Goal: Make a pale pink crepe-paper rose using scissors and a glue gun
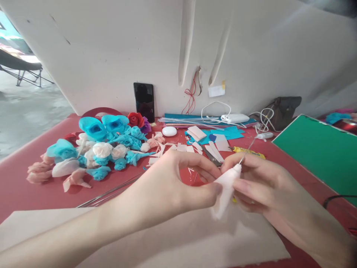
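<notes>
Between my two hands is a pale pink paper flower (226,186), wrapped on a thin wire stem (246,149) that points up and to the right. My left hand (192,178) pinches the paper between thumb and fingers from the left. From the other side, my right hand (259,182) is closed on the wrapped paper near where the wire comes out, its thumb pressed on the base. The lower end of the paper hangs loose and looks blurred. Below both hands lies a large beige sheet (178,242).
Blue, white and pink paper flowers (103,149) are heaped at the left, beside metal wires (111,191). Scissors (211,155), paper strips (214,150) and a yellow cutter (248,152) lie beyond my hands. A phone (144,102) leans on the wall; a green board (320,152) is at right.
</notes>
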A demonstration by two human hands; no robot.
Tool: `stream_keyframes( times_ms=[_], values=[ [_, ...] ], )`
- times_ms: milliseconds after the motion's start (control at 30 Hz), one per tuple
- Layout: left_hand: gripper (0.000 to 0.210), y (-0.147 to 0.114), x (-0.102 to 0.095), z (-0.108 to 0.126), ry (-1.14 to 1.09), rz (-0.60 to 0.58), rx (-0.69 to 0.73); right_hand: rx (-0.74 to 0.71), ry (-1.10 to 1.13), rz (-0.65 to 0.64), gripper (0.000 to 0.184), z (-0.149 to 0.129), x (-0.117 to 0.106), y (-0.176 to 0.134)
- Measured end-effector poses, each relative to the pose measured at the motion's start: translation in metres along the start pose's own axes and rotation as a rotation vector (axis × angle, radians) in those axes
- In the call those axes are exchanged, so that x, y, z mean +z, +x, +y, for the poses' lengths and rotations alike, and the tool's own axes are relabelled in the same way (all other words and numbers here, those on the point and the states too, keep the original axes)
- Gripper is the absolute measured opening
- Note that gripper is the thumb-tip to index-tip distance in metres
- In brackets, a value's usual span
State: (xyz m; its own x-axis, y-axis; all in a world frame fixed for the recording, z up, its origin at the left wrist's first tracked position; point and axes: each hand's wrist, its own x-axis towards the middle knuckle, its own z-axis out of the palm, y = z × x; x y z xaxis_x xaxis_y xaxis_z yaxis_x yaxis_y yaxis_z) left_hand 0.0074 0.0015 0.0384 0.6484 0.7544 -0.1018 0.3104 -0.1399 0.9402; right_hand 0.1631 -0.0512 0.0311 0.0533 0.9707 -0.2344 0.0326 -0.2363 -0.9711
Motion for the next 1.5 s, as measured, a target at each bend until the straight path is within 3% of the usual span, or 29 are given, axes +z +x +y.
stream_keyframes(
  times_ms=[233,433,1033,1200,1367,1500],
  values=[
    [0.011,-0.001,0.001,-0.002,0.043,-0.001,-0.009,-0.105,-0.055,0.018,0.003,0.002,0.002,0.001],
    [0.011,0.001,0.001,-0.002,0.101,0.007,-0.026,-0.039,-0.027,0.008,0.010,-0.003,0.004,-0.002],
    [0.013,0.000,0.002,-0.003,0.087,-0.008,-0.016,-0.070,-0.099,-0.014,0.006,0.001,0.000,-0.001],
    [0.012,0.001,0.001,-0.003,0.080,-0.013,-0.007,-0.164,-0.154,-0.094,0.015,0.011,-0.011,0.004],
    [0.009,0.002,0.001,-0.002,0.058,0.016,-0.015,0.019,-0.156,-0.018,0.016,0.001,-0.008,-0.002],
    [0.012,0.003,0.002,-0.004,0.018,0.005,-0.032,0.045,-0.167,-0.004,0.019,-0.001,-0.006,-0.003]
  ],
)
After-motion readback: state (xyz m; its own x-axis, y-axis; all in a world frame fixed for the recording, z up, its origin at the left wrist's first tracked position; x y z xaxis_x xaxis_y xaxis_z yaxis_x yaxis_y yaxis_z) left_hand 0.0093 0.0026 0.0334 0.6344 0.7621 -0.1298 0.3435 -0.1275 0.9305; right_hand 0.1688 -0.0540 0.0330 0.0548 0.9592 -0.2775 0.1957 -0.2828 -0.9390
